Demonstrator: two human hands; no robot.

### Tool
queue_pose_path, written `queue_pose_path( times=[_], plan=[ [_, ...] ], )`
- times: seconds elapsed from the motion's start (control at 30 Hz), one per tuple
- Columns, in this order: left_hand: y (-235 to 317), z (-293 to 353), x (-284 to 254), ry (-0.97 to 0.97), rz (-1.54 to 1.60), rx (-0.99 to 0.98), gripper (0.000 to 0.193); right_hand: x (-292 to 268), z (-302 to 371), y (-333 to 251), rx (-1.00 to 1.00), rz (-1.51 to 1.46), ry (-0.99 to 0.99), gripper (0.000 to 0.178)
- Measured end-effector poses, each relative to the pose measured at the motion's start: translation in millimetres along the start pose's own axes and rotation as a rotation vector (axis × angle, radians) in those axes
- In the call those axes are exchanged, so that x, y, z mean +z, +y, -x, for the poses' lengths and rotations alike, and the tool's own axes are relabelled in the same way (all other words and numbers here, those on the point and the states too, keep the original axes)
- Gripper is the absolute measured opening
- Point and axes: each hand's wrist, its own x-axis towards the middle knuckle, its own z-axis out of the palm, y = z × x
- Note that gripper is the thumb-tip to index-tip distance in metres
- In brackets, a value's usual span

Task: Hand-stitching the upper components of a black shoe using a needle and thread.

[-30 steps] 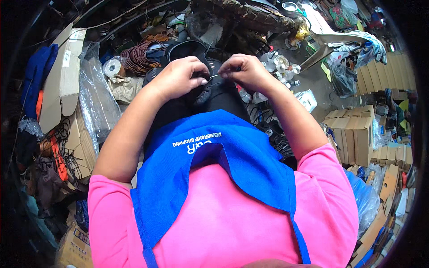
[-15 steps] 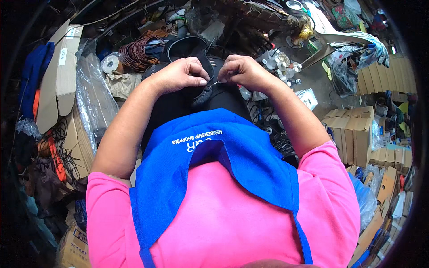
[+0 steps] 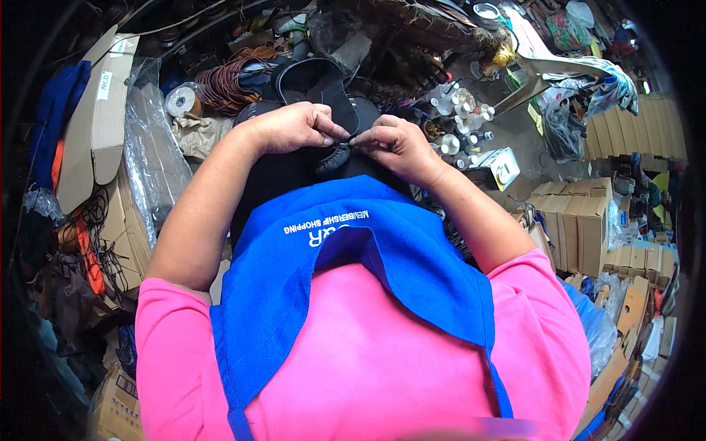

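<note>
A black boot [image 3: 342,110] lies across my lap, with its wide collar facing away from me and a ridged dark part [image 3: 334,159] close to my apron. My left hand [image 3: 298,126] comes in from the left, thumb and forefinger pinched on the boot's edge. Right beside those fingertips, my right hand [image 3: 397,147] is closed in a pinch at the same edge. A tiny light glint shows between the two hands. Whatever the right fingers grip is too small to make out.
Several small bottles [image 3: 463,106] stand beyond my right hand, near a white box-like item [image 3: 504,167]. Coiled brown cord [image 3: 224,84] and a tape roll [image 3: 182,101] lie at far left. Cardboard sheets [image 3: 99,117] lean at left; folded cartons [image 3: 573,220] are stacked at right.
My right hand has come lower, and its fingertips now meet the left ones at the boot's edge. The left hand has shifted slightly down and stays pinched.
</note>
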Motion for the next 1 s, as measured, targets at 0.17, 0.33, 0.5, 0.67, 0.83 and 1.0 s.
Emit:
queue_pose_path(
  times=[0.17,0.33,0.5,0.67,0.83,1.0],
  plan=[
    [-3.7,0.3,3.5,-0.028,0.031,0.002,0.038,-5.4,-1.9,-8.0,-0.067,0.166,-0.035,0.019],
    [-3.0,-0.2,4.6,-0.041,0.006,-0.023,0.040,-19.0,-17.6,-32.0,-0.017,0.421,-0.311,0.021],
    [-2.2,-0.7,8.0,0.006,-0.062,0.006,0.034,-20.6,-39.3,-44.8,-0.088,0.562,-0.425,0.014],
    [-14.9,-4.5,16.7,0.292,-0.007,0.036,0.025,-8.0,-41.3,-35.4,0.061,0.384,-0.349,0.013],
    [-19.7,-3.3,21.6,0.425,-0.114,0.083,0.024,-7.6,-43.3,-34.4,0.113,0.321,-0.405,0.014],
    [9.3,11.6,41.6,0.795,-0.379,-0.078,0.040,-2.4,-38.7,-20.8,0.233,0.131,-0.293,0.020]
  ],
)
